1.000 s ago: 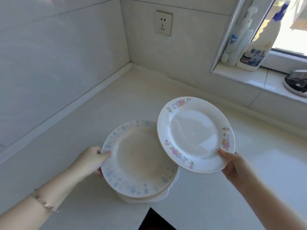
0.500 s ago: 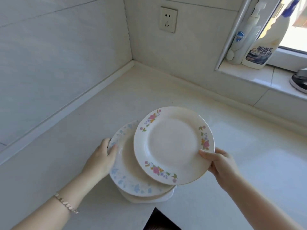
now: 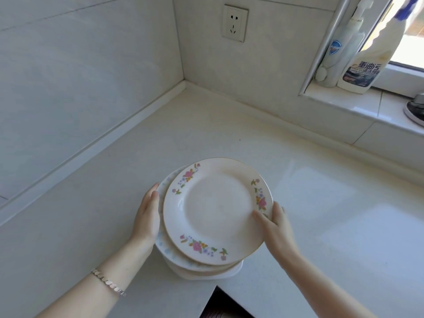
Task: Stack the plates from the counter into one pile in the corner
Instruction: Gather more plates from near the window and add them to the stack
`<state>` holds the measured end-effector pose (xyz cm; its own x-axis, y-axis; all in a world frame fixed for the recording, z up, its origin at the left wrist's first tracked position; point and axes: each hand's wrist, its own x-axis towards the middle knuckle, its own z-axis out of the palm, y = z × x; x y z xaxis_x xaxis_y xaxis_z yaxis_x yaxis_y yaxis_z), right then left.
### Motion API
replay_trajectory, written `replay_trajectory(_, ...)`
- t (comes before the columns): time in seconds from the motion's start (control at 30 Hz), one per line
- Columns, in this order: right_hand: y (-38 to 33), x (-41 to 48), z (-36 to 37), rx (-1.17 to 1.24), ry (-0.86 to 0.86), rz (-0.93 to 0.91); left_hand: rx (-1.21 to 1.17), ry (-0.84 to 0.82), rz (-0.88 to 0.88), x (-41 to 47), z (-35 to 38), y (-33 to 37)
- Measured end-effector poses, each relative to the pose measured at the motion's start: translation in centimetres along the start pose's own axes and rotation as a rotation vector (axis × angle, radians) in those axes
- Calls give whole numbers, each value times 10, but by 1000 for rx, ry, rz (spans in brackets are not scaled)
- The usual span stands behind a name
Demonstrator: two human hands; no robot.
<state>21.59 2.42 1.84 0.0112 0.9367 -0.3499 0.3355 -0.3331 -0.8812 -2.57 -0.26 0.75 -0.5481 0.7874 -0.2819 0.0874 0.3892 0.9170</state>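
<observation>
A white plate with pink flowers on its rim [image 3: 218, 210] lies on top of a pile near the counter's front edge. Beneath it shows the rim of a blue-flowered plate [image 3: 163, 245], and under that a plain white dish [image 3: 206, 273]. My right hand [image 3: 274, 223] grips the pink-flowered plate at its right rim, thumb on top. My left hand [image 3: 146, 216] is pressed flat against the left edge of the blue-flowered plate. The pile sits well short of the corner [image 3: 184, 82] where the two tiled walls meet.
The white counter [image 3: 229, 134] stretches back to the corner. A wall socket [image 3: 234, 22] sits above it. On the window sill [image 3: 358, 106] at the right stand a pump bottle [image 3: 339, 47] and a spray cleaner bottle [image 3: 369, 58]. A dark gap [image 3: 220, 304] opens at the front edge.
My right hand has brought the pink-flowered plate leftward and down onto the blue-flowered plate. My left hand shifted from pinching the rim to lying along the pile's left edge.
</observation>
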Motion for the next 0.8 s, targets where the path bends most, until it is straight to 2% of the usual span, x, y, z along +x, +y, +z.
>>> replay_trajectory(0.2,2,-4,26,-6,-120,29,-49,-41,-57,3,-3,-1)
replay_trajectory(0.37,-3,14,21,187,-130,79,6,-3,-17,-5,-2,2)
replay_trajectory(0.43,-1,15,23,218,-116,58,127,9,34,-9,-2,4)
replay_trajectory(0.53,0,15,23,218,-123,70,520,-25,56,-10,-1,11)
replay_trajectory(0.6,1,17,16,194,-166,88,820,-2,180,-14,2,21)
replay_trajectory(0.67,4,15,4,185,-200,131,960,-35,383,-16,13,33)
replay_trajectory(0.73,10,11,-18,208,-188,184,913,-91,528,-22,33,47)
replay_trajectory(0.8,20,7,-49,243,-150,247,828,-206,573,-33,63,69)
